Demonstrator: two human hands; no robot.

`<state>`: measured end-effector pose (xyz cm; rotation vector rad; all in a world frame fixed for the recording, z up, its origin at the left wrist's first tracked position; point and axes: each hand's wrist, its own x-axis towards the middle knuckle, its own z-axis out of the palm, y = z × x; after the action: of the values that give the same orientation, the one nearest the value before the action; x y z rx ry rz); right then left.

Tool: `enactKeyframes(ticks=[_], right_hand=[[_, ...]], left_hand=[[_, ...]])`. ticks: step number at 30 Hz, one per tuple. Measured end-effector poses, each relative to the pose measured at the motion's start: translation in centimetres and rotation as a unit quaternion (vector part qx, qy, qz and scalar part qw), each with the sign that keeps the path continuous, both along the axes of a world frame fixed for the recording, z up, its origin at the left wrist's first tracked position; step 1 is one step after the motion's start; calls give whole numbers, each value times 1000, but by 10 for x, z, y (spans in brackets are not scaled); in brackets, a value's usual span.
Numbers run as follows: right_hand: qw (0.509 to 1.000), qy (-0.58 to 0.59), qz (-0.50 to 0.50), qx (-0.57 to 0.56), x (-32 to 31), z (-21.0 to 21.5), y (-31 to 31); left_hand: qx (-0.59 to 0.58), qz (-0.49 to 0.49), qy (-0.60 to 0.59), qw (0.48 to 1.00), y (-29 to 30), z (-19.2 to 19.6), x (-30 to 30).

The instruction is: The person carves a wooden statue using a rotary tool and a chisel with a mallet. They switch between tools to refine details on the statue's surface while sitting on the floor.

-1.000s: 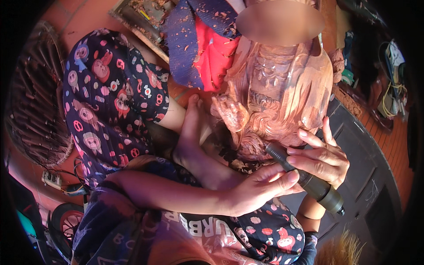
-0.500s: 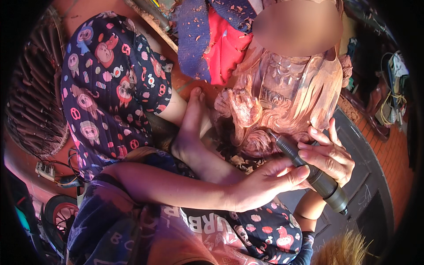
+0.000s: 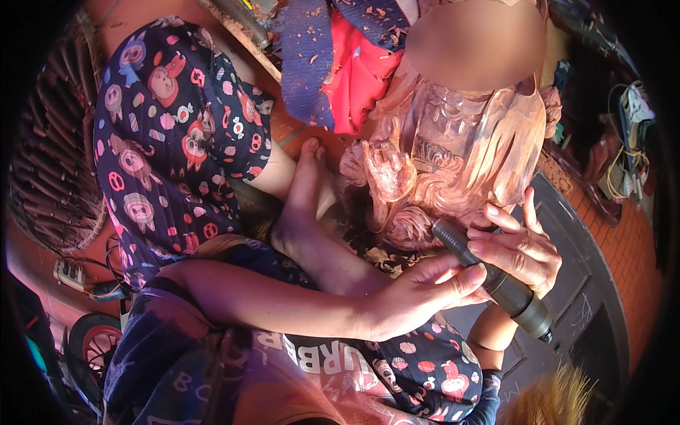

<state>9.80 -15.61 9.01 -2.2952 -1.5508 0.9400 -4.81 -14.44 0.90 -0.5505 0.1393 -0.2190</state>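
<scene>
A reddish-brown wooden statue (image 3: pixel 467 152) with carved folds and swirls stands before me at the upper right. Both of my hands are around a black, ribbed carving handpiece (image 3: pixel 516 296). My left hand (image 3: pixel 414 294) grips its middle from the left, thumb laid along the barrel. From the right, my right hand (image 3: pixel 528 251) wraps it, with the upper fingertips reaching to the statue's lower edge. The narrow end of the handpiece points at a carved swirl (image 3: pixel 411 228) low on the statue; its very tip is too small to make out.
Wood shavings (image 3: pixel 382 258) lie below the statue, beside my bare foot (image 3: pixel 308 159). A red cloth (image 3: pixel 361 78) and blue fabric are behind it. Many wooden-handled tools fill a round basket (image 3: pixel 57 134) at the left. A dark panel (image 3: pixel 588 283) lies at the right.
The view has shifted slightly. The narrow end of the handpiece sits a little differently against the carved swirl; both hands keep the same grip.
</scene>
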Motion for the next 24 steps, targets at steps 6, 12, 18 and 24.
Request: enactKeyframes(ticks=[6,12,18,24], right_hand=[[1000,-16,-14,17,1,1,-5],[1000,-1,8,-5,-1,4,1],[998,-49,-19,30,-1,-3,-4],[1000,-6,3,3,1,3,0]], left_hand=[[-82,62,69,992,18,13,6],[-40,49,9,998,-2,3,-1],[-22,130,7,991,10,3,5],[-17,46,11,999,-2,1,1]])
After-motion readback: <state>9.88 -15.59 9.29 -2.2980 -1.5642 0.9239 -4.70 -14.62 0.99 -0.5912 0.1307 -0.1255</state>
